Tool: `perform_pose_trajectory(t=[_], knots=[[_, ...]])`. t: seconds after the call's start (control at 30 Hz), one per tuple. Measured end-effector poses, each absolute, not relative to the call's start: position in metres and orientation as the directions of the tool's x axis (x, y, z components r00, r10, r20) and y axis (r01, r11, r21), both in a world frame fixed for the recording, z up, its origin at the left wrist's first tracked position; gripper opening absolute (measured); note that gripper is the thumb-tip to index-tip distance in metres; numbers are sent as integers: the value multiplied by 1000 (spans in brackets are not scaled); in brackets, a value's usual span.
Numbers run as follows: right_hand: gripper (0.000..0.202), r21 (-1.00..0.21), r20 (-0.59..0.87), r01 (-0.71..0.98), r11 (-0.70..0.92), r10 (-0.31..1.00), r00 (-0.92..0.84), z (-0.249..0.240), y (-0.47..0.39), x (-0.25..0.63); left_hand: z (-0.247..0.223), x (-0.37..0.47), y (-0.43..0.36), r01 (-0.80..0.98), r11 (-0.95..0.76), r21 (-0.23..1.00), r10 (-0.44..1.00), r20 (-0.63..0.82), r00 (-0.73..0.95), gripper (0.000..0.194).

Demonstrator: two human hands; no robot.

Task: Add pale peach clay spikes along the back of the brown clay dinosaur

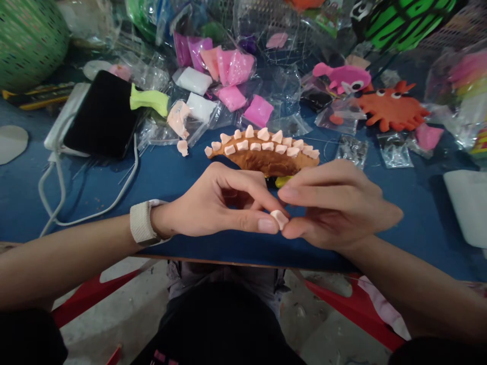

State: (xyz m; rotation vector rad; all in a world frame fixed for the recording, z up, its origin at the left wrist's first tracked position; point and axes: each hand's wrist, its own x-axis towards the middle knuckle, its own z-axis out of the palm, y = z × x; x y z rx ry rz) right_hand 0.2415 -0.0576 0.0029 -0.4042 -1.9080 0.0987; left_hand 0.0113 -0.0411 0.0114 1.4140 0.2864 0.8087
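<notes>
A small lump of pale peach clay (279, 219) sits pinched between the thumb and forefinger of my left hand (232, 205). My right hand (335, 205) closes on the same lump from the other side, its thumb touching it and its other fingers bent above. Just beyond both hands lies a curved brown clay piece (262, 161) with two rows of pale peach bumps along its upper part. Its lower edge is partly hidden by my fingers, with a bit of yellow (282, 181) showing there. Torn peach clay (178, 119) rests farther left.
A black phone (102, 114) on a white block and a white cable (125, 187) lie left. Bagged clay in pink (258, 110) and white (193, 80) crowds the back. A pink clay fish (344, 77) and orange crab (395, 107) stand back right. The table edge (228, 263) is near me.
</notes>
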Motion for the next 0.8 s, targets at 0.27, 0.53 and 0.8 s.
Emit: perform_pose_trajectory(t=[0.27, 0.53, 0.8], knots=[[35, -364, 833, 232, 902, 427, -352, 4, -56, 240, 10, 10, -41, -274, -59, 960, 637, 248, 730, 15], [42, -252, 911, 301, 920, 330, -247, -2, -56, 243, 12, 10, -43, -273, -77, 959, 642, 257, 722, 14], [20, -280, 811, 400, 873, 438, -388, 20, -87, 254, 10, 12, -43, -325, -21, 946, 678, 252, 690, 22]])
